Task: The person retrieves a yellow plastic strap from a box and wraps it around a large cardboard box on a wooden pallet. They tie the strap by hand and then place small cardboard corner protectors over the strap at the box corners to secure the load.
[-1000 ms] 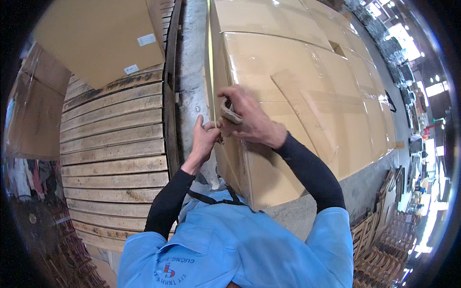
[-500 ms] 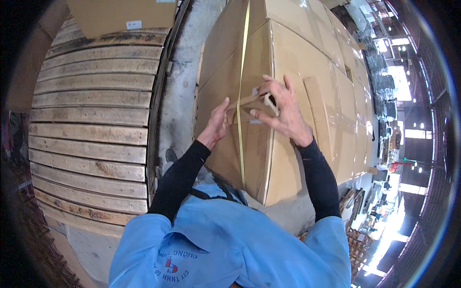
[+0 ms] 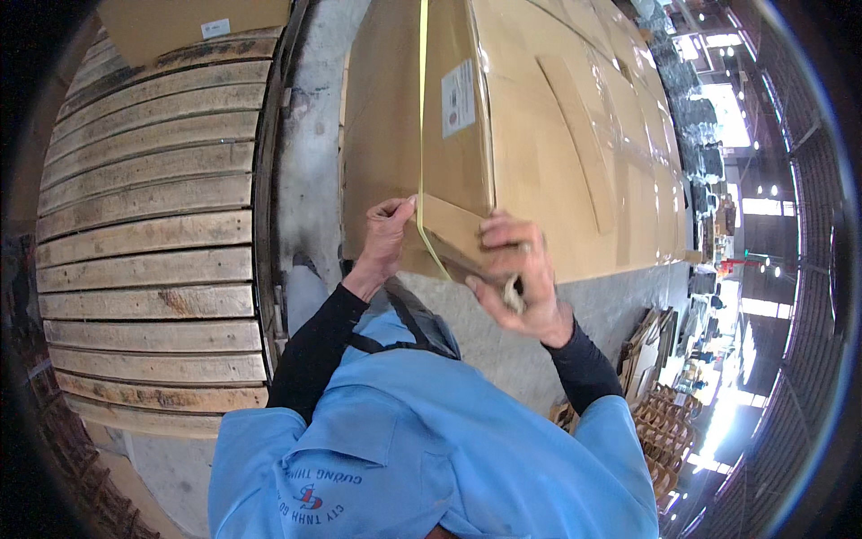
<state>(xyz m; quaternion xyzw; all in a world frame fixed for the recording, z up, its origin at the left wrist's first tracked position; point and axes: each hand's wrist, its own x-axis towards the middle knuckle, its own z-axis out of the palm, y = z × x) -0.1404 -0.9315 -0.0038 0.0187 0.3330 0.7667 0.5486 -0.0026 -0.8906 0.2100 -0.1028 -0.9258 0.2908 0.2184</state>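
Observation:
A long cardboard strip (image 3: 452,224) stretches between my two hands at the near end of a large cardboard box (image 3: 382,117). My left hand (image 3: 384,238) pinches the strip's left end, close beside a thin yellow strap (image 3: 423,117). That strap runs down over the box end and bends where it meets the strip. My right hand (image 3: 528,278), slightly blurred, curls around the strip's right end near the box corner. In its palm shows a pale, ragged-edged loop (image 3: 514,293) whose kind I cannot make out.
Another cardboard strip (image 3: 575,135) lies on the box's wrapped right side. To the left stands a wooden slatted platform (image 3: 153,234) with a carton (image 3: 180,27) at its far end. Concrete floor (image 3: 310,144) runs between. Wooden pieces (image 3: 664,422) are stacked at right.
Both hands have come lower and nearer to me with the strip, and my left hand now pinches its end. The view has shifted; a white label on the box is uncovered.

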